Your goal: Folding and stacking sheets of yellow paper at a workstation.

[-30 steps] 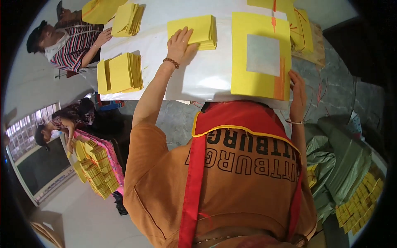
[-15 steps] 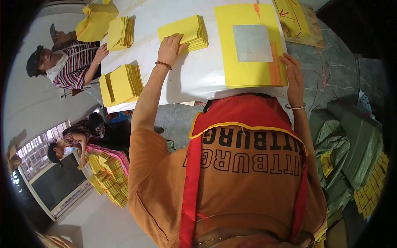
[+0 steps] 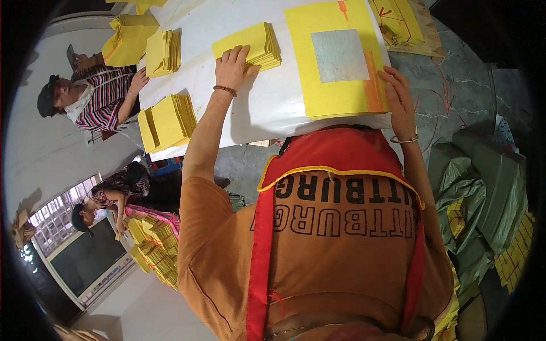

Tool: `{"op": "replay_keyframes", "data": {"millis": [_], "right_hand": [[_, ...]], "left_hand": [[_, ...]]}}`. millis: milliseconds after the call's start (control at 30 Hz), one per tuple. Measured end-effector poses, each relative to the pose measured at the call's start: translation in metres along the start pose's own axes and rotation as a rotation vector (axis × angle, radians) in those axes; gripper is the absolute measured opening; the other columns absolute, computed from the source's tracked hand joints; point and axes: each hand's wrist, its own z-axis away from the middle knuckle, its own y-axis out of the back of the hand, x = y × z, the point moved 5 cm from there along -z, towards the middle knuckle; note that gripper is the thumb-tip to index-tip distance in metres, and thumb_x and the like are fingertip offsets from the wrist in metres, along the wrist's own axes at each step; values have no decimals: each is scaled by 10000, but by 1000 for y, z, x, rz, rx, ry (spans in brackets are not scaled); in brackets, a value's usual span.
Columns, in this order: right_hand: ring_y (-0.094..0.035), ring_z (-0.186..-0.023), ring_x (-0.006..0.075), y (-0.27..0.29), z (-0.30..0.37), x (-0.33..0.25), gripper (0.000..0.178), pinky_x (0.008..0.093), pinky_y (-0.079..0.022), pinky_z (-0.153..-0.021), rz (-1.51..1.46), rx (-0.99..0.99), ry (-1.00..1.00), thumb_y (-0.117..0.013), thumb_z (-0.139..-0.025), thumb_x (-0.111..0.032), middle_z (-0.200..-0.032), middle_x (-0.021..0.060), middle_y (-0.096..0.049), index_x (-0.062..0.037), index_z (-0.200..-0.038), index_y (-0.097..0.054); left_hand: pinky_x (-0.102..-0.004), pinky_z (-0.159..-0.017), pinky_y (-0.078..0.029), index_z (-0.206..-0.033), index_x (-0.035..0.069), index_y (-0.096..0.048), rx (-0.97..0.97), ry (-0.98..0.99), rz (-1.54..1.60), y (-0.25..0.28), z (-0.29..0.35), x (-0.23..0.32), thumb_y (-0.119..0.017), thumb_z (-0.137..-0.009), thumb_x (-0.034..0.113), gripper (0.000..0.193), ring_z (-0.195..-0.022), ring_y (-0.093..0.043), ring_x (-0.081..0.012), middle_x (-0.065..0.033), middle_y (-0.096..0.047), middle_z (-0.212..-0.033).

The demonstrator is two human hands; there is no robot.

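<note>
My left hand [image 3: 231, 69], a beaded bracelet at its wrist, lies on the near edge of a small stack of folded yellow paper [image 3: 245, 44]. Its fingers rest apart on the top fold, with the thumb at the stack's right side. To the right lies a pile of large yellow sheets [image 3: 298, 62], carrying a silvery rectangle [image 3: 340, 55] and orange marks. My right hand [image 3: 400, 98], with a bangle at its wrist, is at that pile's right edge. Its fingers are stretched out and touch the edge; part of the palm faces away from view.
On the white-covered table [image 3: 239, 122] stand two more folded yellow stacks [image 3: 163, 52] at the left. A person in stripes [image 3: 105, 99] is beside them. Another person [image 3: 116, 187] bends by yellow bundles [image 3: 153, 244]. Green plastic sacks [image 3: 483, 187] lie at the right.
The whole view has shifted slightly. Both hands keep nearly the same places, the left on the folded stack and the right at the edge of the large sheets.
</note>
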Motion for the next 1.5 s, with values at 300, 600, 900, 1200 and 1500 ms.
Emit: {"op": "replay_keyframes", "data": {"millis": [300,600,900,1200,1500], "right_hand": [[-448,-1136,185,-1,0,-2,257,284,-348,-944,-14,3,9,-452,-912,-128,-1235,72,-462,-35,-1114,-584],[-440,-1150,196,0,0,0,252,293,-333,-964,-34,-6,9,-477,-901,-135,-1227,78,-474,-39,-1106,-587],[-448,-1149,206,7,-12,-3,250,311,-336,-967,-5,-54,121,-473,-906,-163,-1195,80,-532,-45,-1081,-607],[-500,-1079,193,2,-19,2,279,298,-364,-937,-93,-156,30,-425,-928,-172,-1139,86,-572,2,-989,-635],[-518,-1036,179,5,-21,-1,305,289,-381,-911,-128,-148,18,-439,-929,-206,-1116,71,-593,15,-980,-642]], "left_hand": [[-390,-784,-438,-1172,100,-505,-14,-39,-65,1,-2,9,-677,-720,355,547,-972,-531,-254,-82,-556,-1129],[-387,-774,-444,-1183,115,-492,-79,-19,-67,-2,-3,14,-673,-700,347,566,-978,-535,-252,-83,-550,-1149],[-464,-873,-342,-1322,142,-373,71,32,-118,48,-13,34,-651,-734,356,684,-1068,-485,-264,-93,-482,-1239],[-368,-787,-393,-1085,71,-577,77,-450,537,126,-21,200,-652,-755,379,457,-909,-533,-269,-108,-586,-1024],[-335,-665,-454,-912,54,-635,45,-432,756,122,-31,204,-658,-772,212,212,-774,-553,-238,-67,-611,-851]]}}
